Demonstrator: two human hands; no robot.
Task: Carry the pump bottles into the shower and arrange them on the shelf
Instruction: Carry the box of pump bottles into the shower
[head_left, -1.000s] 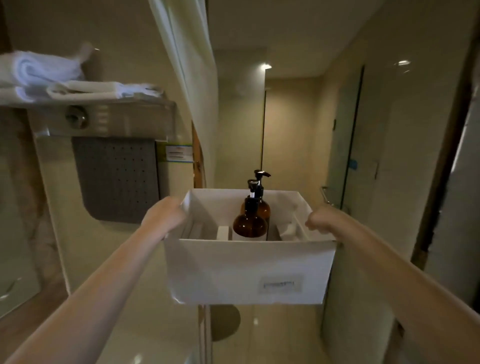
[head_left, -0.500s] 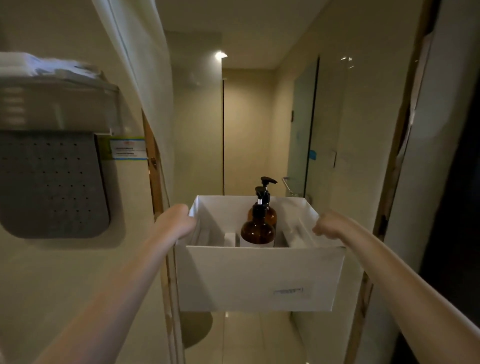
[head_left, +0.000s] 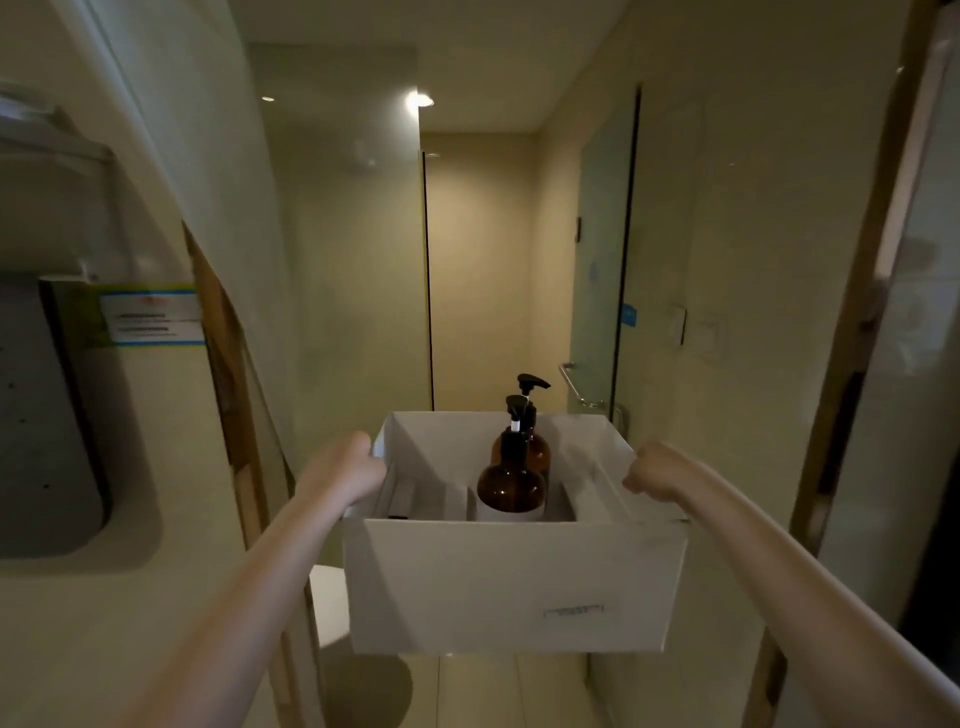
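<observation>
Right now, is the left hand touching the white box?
Touching. The head view shows the left hand closed over the left rim of the white box, with no gap; the right hand grips the opposite rim.

— What carries the bottles?
— A white box (head_left: 514, 582), held in the air by its two side edges.
— And inside?
— Two amber pump bottles (head_left: 511, 486) stand upright on its bottom, one just behind the other, with pale packets lying along both sides.
</observation>
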